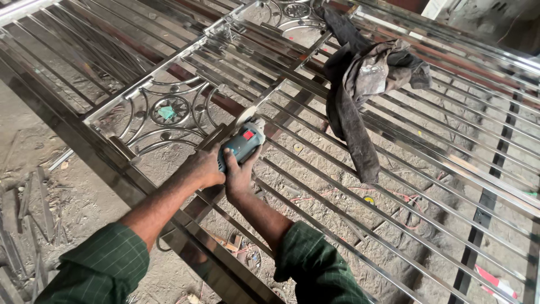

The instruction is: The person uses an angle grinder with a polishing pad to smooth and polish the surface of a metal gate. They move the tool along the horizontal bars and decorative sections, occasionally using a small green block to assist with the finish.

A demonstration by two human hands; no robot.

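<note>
Angle grinder (pixel 243 143), teal-bodied, sits on the steel gate frame (pixel 315 84) beside the ornamental panel (pixel 169 110). My left hand (pixel 203 168) and right hand (pixel 239 175) both have fingers wrapped tight around its body. A dark rag (pixel 354 95) lies draped over the bars nearby.

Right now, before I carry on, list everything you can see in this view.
Angle grinder: one, teal body with red switch, gripped in both hands, disc on the gate.
Steel gate: one, shiny silver bars with scroll panels, lying flat across the frame.
Rag: one, dark grey, draped over the bars at upper right.
Metal offcuts: several, dull grey, on the dirt floor at left.
Red-and-white scrap: one, on the ground at lower right.
Left hand: on the grinder, green checked sleeve.
Right hand: on the grinder, green checked sleeve.
</note>
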